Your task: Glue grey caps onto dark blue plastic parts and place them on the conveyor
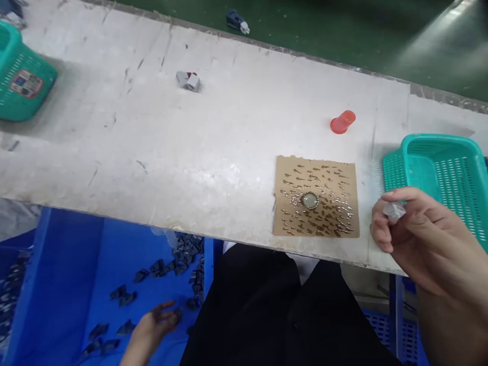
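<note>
Right hand is pinching a whitish part near green basket. Left hand is touching a dark part over blue bin; blurred, can't tell if gripping.

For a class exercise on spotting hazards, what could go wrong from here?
1. The pale piece is small, so it could slip from the right hand.
2. The cardboard bears glossy brown spots; if wet, they might smear a hand.
3. The left hand is over dark parts in the blue bin; blur hides its grip, but a careless reach might scrape it.
</note>
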The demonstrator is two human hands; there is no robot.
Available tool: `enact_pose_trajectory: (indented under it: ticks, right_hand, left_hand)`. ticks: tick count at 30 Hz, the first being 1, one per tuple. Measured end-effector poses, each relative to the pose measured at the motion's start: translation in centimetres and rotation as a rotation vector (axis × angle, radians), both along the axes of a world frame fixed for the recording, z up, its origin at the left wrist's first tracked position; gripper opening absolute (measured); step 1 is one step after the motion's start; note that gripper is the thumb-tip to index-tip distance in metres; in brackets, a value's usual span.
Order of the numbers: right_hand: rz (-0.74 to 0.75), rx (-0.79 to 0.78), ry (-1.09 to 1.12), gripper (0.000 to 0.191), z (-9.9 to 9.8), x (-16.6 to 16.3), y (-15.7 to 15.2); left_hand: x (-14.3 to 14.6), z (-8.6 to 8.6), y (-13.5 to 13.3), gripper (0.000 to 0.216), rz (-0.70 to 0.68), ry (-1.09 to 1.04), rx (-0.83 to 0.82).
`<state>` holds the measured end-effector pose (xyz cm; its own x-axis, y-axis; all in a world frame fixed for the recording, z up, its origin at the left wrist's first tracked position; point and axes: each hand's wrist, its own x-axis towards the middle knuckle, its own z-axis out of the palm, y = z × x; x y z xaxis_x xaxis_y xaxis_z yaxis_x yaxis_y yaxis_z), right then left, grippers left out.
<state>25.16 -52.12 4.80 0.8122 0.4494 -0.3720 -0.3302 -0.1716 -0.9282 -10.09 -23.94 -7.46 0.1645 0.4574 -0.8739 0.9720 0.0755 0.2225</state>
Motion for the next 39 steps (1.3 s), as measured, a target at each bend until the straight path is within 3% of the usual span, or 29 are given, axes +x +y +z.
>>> enact_pose_trajectory:
  ticks: [4, 6, 8, 11, 13, 18, 24, 26, 29, 32, 37, 39]
  right_hand:
    - [0.086, -0.039, -0.006, 0.029, -0.1, -0.1, 0.6]
    - [0.123, -0.117, -0.061, 0.030, -0.2, -0.2, 0.9]
    - [0.133, -0.291, -0.241, 0.030, -0.3, -0.3, 1.3]
    - [0.157, -0.598, -0.626, 0.037, -0.4, -0.6, 2.1]
    - [0.226, -0.721, -0.861, 0.030, -0.6, -0.6, 2.6]
    - [0.500, -0.772, -1.224, 0.017, -1.6, 0.0, 3.6]
    - [0.536, -0.769, -1.168, 0.016, -2.1, 0.1, 4.1]
    - [0.412, -0.739, -0.986, 0.019, -1.8, -0.2, 3.9]
    - [0.157, -0.565, -0.646, 0.027, -1.5, -0.7, 3.3]
    - [0.063, -0.347, -0.472, 0.025, -1.4, -0.7, 2.7]
    - [0.087, -0.180, -0.397, 0.025, -1.4, -0.7, 1.8]
    - [0.076, -0.228, -0.489, 0.022, -1.2, -0.8, 1.2]
  left_hand:
    - [-0.5, 1.8, 2.3, 0.037, 0.345, -0.231, -0.017]
    - [1.0, 3.0, 2.5, 0.035, 0.487, -0.396, 0.002]
    - [3.5, 3.9, 1.8, 0.024, 0.597, -0.658, -0.050]
    - [8.4, 4.8, -0.4, 0.021, 0.638, -1.048, -0.217]
    - [11.7, 5.2, -2.0, 0.026, 0.615, -1.210, -0.313]
    - [17.6, 5.9, -5.2, 0.031, 0.593, -1.358, -0.550]
    - [19.0, 5.5, -6.6, 0.031, 0.583, -1.437, -0.718]
    - [19.0, 5.5, -6.8, 0.028, 0.585, -1.441, -0.762]
    - [19.2, 5.8, -7.2, 0.020, 0.593, -1.403, -0.866]
    - [19.8, 6.2, -7.8, 0.018, 0.636, -1.357, -1.009]
    - [20.7, 6.5, -8.6, 0.019, 0.630, -1.290, -1.070]
    - [20.9, 6.5, -8.9, 0.025, 0.615, -1.291, -0.994]
